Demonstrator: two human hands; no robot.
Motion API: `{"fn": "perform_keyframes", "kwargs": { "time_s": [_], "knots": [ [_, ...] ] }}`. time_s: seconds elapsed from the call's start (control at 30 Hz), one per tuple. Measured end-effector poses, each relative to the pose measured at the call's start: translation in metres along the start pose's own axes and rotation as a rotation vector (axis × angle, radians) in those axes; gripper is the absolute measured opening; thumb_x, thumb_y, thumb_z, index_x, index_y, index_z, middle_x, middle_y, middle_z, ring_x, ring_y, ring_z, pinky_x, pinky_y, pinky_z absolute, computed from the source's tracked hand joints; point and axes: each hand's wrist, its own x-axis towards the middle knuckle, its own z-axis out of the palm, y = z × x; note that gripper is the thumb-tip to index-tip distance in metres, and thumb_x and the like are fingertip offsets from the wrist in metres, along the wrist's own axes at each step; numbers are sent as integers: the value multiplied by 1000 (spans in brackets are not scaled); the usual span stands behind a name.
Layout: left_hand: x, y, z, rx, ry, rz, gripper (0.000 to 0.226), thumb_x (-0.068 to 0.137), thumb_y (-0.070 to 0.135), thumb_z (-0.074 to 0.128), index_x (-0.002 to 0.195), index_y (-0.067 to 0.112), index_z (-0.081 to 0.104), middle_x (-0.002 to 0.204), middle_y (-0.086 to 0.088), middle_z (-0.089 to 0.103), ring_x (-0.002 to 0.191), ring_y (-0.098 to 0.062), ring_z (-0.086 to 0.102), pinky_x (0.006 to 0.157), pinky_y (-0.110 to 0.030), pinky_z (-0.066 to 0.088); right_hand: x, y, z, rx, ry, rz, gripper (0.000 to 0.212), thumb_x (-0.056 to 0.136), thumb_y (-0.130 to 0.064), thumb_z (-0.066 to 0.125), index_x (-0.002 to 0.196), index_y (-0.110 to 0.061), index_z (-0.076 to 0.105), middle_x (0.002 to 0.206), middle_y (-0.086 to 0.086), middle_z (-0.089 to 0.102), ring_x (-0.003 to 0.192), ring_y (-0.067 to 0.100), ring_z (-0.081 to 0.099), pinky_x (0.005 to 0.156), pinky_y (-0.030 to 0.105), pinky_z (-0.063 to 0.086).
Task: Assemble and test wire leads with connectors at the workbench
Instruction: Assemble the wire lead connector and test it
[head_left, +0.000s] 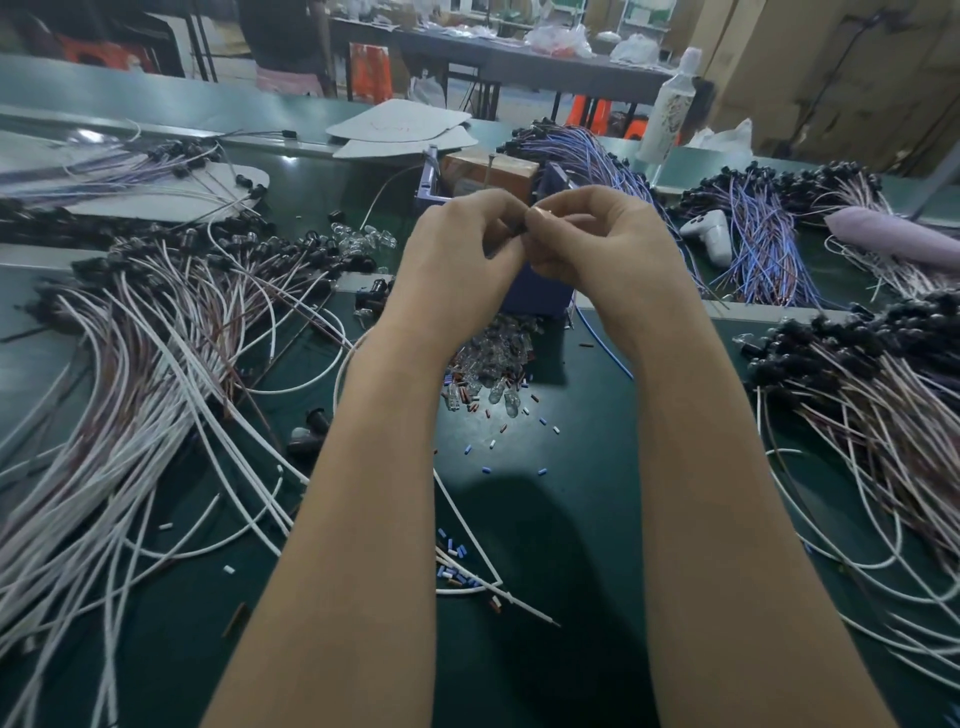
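Both hands closed on one small dark part (511, 238), pinched at the fingertips between left hand (457, 260) and right hand (602, 249), up over the green bench (571, 493); can't make out what it is from my end. Nearest: loose white leads (466, 525), sleeve offcuts (452, 548). Then clear LED pile (493, 364), blue box (540, 296) behind hands. Farthest: blue-purple lead bundle (597, 156).

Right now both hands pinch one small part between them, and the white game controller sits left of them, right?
No: the head view shows the white game controller right of them, by the blue-purple wires. The left hand and right hand do pinch one small part between them.
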Motion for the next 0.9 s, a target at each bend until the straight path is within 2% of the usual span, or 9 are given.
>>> {"fn": "perform_keyframes", "kwargs": {
  "time_s": [0.13,0.23,0.33,0.5,0.57,0.63,0.73,0.83,0.9],
  "knots": [
    [0,-9,-1,31,-77,-122,18,96,23,52,106,15,64,78,-2,61,71,-16,54,66,-25,39,4,5,-13,-119,283,-13,8,93,-18,60,87,-15,55,80,1,65,67,7,64,71,24,56],
    [2,-25,-10,103,25,-275,22,97,25,50,103,12,66,78,0,56,69,-16,49,69,-26,38,8,19,-33,-257,468,139,9,96,-21,53,95,-11,53,97,10,65,86,20,62,88,39,53],
    [2,-28,-15,191,54,-382,21,95,29,53,99,13,66,91,-7,62,90,-26,57,79,-30,41,7,25,-33,-592,264,243,22,92,-18,53,111,-9,59,111,8,63,94,18,54,90,29,44],
    [3,-10,-13,195,-88,-203,13,93,28,56,90,20,65,79,2,59,87,-22,57,79,-28,42,-5,3,8,-577,-318,-60,21,98,-26,49,110,-16,63,101,-3,70,97,15,66,91,33,50],
    [4,-7,-11,230,10,-208,10,92,32,57,92,26,65,100,0,62,107,-26,55,96,-38,41,-5,2,14,-461,-275,-63,19,100,-17,46,93,-15,63,75,0,68,79,23,69,83,45,54],
    [5,-4,-13,339,202,-262,18,92,36,57,104,25,65,122,-3,54,119,-26,45,98,-37,34,-4,5,13,-408,-157,-51,22,100,-12,43,87,-13,61,63,0,61,63,18,64,75,42,57],
    [7,0,-17,223,343,-188,22,94,33,53,99,14,65,105,-6,63,95,-18,58,82,-25,42,-2,10,10,-229,-1,13,25,102,-11,38,84,-15,55,61,-1,58,52,8,59,57,21,52],
    [5,5,-10,8,-37,-305,40,100,36,42,88,6,67,73,-4,69,55,-3,60,64,-21,49,0,9,8,-31,49,74,25,102,-13,36,83,-15,52,55,-5,59,50,7,59,55,20,48],
    [4,6,0,-52,-227,-398,43,102,35,35,89,5,63,83,-10,69,67,-11,65,75,-29,53,0,7,7,69,4,126,26,102,-13,37,82,-14,54,52,-7,59,50,9,60,58,24,48]
  ]
}}
